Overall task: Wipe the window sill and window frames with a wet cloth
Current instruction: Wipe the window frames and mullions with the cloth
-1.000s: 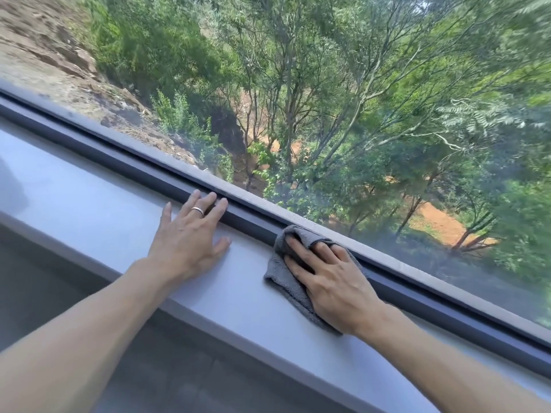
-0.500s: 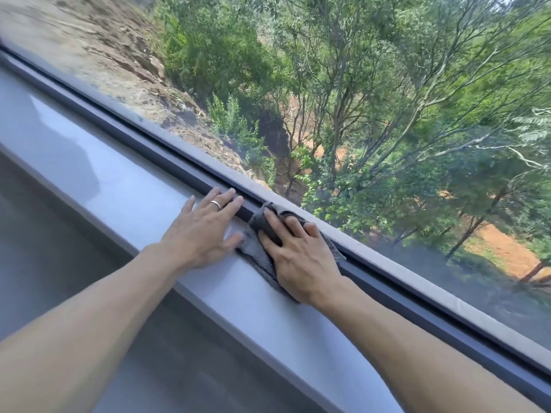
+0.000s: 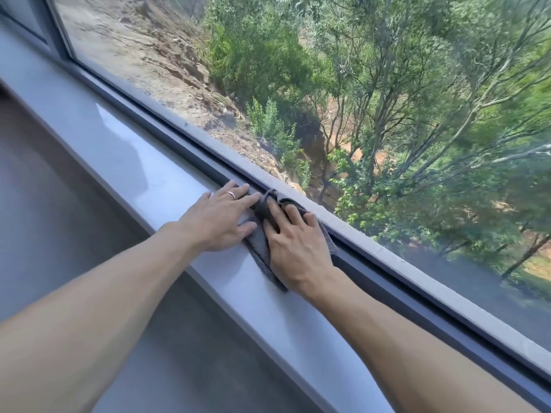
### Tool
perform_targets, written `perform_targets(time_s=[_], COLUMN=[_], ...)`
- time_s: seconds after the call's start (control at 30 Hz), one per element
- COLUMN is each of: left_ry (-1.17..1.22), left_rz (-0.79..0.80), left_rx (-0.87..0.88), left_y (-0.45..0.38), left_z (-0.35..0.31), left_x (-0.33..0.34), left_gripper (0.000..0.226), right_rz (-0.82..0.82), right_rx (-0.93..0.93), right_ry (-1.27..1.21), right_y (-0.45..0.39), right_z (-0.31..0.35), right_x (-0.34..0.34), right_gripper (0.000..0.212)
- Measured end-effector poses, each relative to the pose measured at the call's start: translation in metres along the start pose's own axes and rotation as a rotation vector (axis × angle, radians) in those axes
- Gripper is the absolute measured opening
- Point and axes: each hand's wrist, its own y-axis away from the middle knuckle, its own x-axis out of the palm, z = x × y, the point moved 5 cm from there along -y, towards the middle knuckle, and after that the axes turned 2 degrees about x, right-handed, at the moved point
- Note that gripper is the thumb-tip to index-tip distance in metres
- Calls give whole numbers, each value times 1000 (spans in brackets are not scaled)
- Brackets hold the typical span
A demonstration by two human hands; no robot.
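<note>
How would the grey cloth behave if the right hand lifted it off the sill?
Probably floppy: the cloth bunches into folds between the fingers of the right hand and lies flat on the sill. It looks thin, so likely light, though wetness can't be judged here. It would likely drape and sag from the grip rather than hold shape.
</note>
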Motion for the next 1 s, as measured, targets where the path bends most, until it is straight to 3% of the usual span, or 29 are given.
perform_targets(time_s=[0.13, 0.33, 0.4, 0.5, 0.67, 0.87, 1.0], left_ry=[65, 5, 9, 51, 41, 97, 109], left_rz=[36, -31, -86, -36, -32, -2, -19], left_rx=[-7, -16, -103, -208, -184, -174, -165], left_y=[8, 5, 1, -8, -16, -11, -17], left_z=[-3, 4, 18, 39, 52, 55, 69], left_x=[7, -5, -13, -15, -12, -10, -13], left_gripper=[70, 62, 62, 64, 64, 65, 59], right_rz=[-48, -13, -21, -27, 8, -12, 14], right_rx=[-25, -12, -45, -92, -65, -139, -95], right_ry=[10, -21, -36, -56, -25, -70, -37], right_y=[41, -4, 7, 11, -48, -30, -84], right_z=[-18, -1, -5, -7, 18, 12, 36], right_x=[4, 5, 6, 5, 11, 6, 13], right_gripper=[50, 46, 48, 49, 57, 56, 61])
